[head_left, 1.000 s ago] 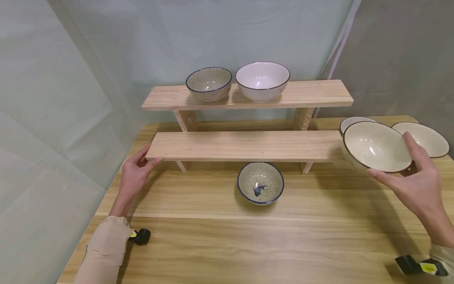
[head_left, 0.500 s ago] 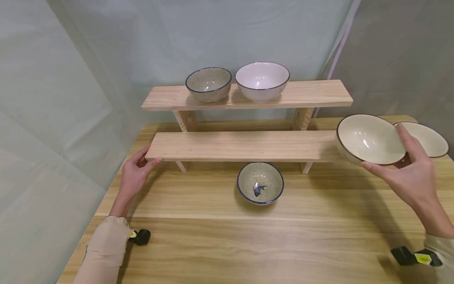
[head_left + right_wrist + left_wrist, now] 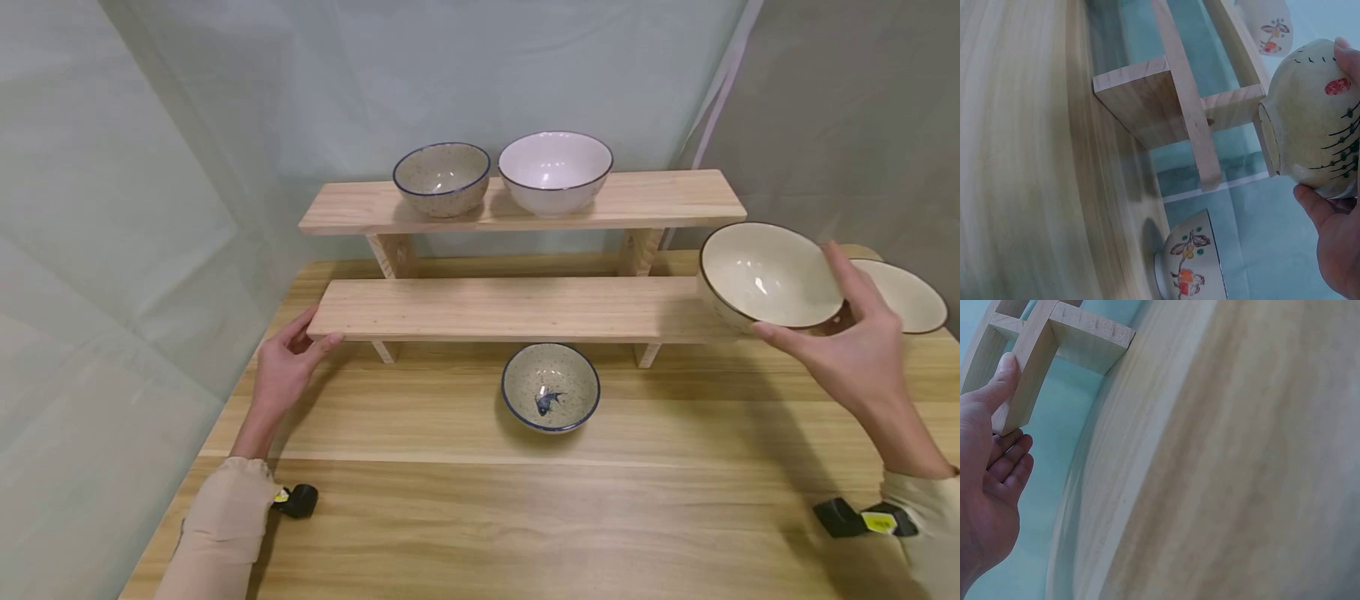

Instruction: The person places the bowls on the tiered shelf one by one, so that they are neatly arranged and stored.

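My left hand holds the left end of the lower shelf of a two-tier wooden stand. In the left wrist view its thumb lies along the board and the fingers curl below. To the right, my right hand grips a cream bowl with a dark rim by its side, tilted and raised near the shelf's right end. Dark branches and a red mark decorate the outside of this bowl in the right wrist view. A speckled bowl with a blue fish sits on the table before the stand.
On the upper shelf stand a speckled blue-rimmed bowl and a white bowl. Behind the right hand is another cream bowl. A flower-painted bowl stands on the table in the right wrist view.
My right hand has carried the cream bowl left and upward, towards the lower shelf's right end. The bowl now covers a white bowl seen behind it earlier. The left hand has stayed in place.
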Demonstrator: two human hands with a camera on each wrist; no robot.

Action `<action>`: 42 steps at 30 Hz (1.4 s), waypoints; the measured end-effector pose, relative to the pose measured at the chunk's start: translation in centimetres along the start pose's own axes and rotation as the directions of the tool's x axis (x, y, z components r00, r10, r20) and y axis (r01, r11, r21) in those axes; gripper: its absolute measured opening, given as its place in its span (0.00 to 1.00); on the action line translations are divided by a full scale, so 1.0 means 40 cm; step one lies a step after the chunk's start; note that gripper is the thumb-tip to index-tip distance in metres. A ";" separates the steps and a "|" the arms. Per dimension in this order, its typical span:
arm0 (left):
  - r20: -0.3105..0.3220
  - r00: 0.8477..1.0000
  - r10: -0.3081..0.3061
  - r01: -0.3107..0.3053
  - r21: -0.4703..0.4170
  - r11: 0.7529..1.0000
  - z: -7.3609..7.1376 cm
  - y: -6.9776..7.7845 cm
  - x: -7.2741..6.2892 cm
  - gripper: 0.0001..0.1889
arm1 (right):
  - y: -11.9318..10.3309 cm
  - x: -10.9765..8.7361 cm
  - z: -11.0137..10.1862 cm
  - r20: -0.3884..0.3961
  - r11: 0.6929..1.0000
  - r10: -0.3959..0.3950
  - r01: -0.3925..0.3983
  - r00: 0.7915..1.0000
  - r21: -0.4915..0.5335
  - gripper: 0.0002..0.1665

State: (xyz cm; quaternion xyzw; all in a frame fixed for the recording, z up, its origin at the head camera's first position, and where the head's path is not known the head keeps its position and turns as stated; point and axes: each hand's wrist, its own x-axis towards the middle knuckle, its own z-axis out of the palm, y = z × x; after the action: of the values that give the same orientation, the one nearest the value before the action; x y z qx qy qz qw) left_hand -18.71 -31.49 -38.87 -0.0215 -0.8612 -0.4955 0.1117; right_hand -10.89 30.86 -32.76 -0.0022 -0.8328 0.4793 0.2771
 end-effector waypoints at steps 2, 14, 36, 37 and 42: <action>0.001 1.000 -0.002 0.002 -0.003 1.000 0.000 0.001 0.000 0.37 | -0.004 0.006 0.004 0.004 1.000 -0.001 0.001 1.000 0.004 0.67; 0.003 1.000 -0.011 0.011 0.017 1.000 0.000 0.004 0.002 0.38 | -0.021 0.032 0.014 0.042 0.999 0.015 -0.017 0.999 0.041 0.66; 0.002 1.000 -0.017 0.017 0.024 1.000 -0.001 0.002 0.001 0.38 | -0.056 0.071 0.032 0.065 1.000 0.006 -0.008 0.998 0.024 0.63; 0.001 1.000 -0.017 0.017 0.026 1.000 -0.001 0.002 0.001 0.38 | -0.059 0.073 0.034 0.068 1.000 0.006 -0.008 0.998 0.022 0.63; -0.001 1.000 -0.020 0.020 0.029 0.999 -0.001 0.000 0.001 0.38 | -0.071 0.086 0.043 0.077 1.000 0.002 -0.004 0.997 0.028 0.63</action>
State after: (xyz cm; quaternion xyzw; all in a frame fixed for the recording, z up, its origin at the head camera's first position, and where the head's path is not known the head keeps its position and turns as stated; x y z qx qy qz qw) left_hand -18.74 -31.51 -38.83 -0.0111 -0.8684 -0.4839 0.1075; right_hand -13.86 28.87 -29.56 0.0190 -0.8359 0.4912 0.2441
